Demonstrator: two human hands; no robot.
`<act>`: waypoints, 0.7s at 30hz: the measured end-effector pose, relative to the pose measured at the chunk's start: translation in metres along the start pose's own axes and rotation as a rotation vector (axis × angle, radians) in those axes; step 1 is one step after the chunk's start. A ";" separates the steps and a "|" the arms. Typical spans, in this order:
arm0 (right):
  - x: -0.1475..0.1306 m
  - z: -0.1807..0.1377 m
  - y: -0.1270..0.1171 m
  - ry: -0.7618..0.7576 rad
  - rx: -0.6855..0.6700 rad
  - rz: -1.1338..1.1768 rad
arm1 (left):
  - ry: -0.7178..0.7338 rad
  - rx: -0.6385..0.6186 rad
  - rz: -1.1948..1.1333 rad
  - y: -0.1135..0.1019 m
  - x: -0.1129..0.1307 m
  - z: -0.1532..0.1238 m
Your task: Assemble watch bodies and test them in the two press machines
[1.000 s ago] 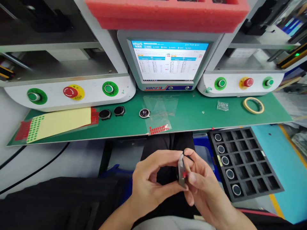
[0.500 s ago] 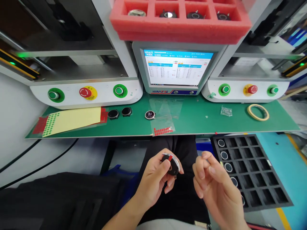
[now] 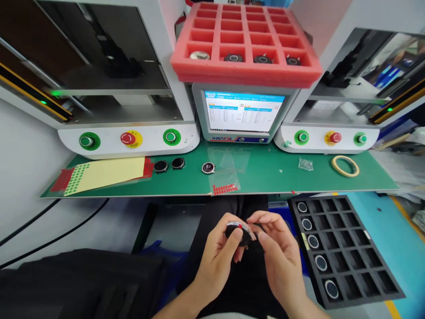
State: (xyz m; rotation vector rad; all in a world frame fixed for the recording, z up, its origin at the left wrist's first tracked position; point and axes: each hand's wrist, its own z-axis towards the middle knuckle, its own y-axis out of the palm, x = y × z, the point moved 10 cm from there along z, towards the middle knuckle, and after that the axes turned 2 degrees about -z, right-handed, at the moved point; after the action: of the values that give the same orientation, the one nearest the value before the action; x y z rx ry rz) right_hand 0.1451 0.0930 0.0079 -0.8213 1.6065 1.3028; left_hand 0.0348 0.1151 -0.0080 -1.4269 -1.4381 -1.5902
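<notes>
My left hand grips a round black watch case with a silver rim, the thumb pressed on its dark face. A small red sticker crosses the rim above that thumb. My right hand has come up to the case's right edge, where its thumb and fingertips pinch; the exact contact is partly hidden. On the green bench in front lie a watch with a lit dial and two dark-faced watches. A clear sheet of red stickers lies at the bench edge.
A black compartment tray with several round parts is at right, below the bench. A red foam tray sits above the monitor. Machines with green and red buttons flank it. A tape roll and yellow sheet lie on the bench.
My right hand has moved left to the watch case, from apart to touching at its edge. The left hand still holds the case. The view has shifted, showing more of the red foam tray.
</notes>
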 end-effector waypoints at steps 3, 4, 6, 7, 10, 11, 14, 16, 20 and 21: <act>0.001 -0.006 0.017 0.033 -0.066 0.022 | 0.087 0.010 0.126 0.003 0.012 -0.008; 0.001 -0.010 0.021 0.050 -0.078 0.022 | 0.129 0.015 0.181 0.004 0.016 -0.012; 0.003 -0.018 0.024 0.084 -0.084 0.018 | 0.214 0.009 0.297 0.009 0.026 -0.021; 0.003 -0.023 0.024 0.098 -0.084 0.021 | 0.254 0.000 0.354 0.013 0.030 -0.025; 0.003 -0.036 0.028 0.122 -0.104 0.085 | 0.403 -0.032 0.519 0.026 0.047 -0.039; 0.003 -0.039 0.029 0.130 -0.102 0.127 | 0.468 -0.032 0.567 0.029 0.053 -0.044; 0.001 -0.048 0.032 0.132 -0.043 0.286 | 0.668 -0.020 0.684 0.040 0.071 -0.062; -0.005 -0.053 0.036 0.100 -0.006 0.401 | 0.789 -0.015 0.747 0.046 0.081 -0.075; -0.016 -0.062 0.047 0.022 -0.006 0.506 | 0.990 0.053 0.863 0.052 0.097 -0.099; -0.018 -0.062 0.050 0.003 -0.012 0.498 | 1.035 0.084 0.889 0.052 0.101 -0.103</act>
State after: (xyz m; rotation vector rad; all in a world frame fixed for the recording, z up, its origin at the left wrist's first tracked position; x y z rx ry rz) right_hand 0.0937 0.0433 0.0475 -0.4383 1.8792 1.6525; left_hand 0.0196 0.0289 0.1182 -0.7432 -0.1904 -1.2702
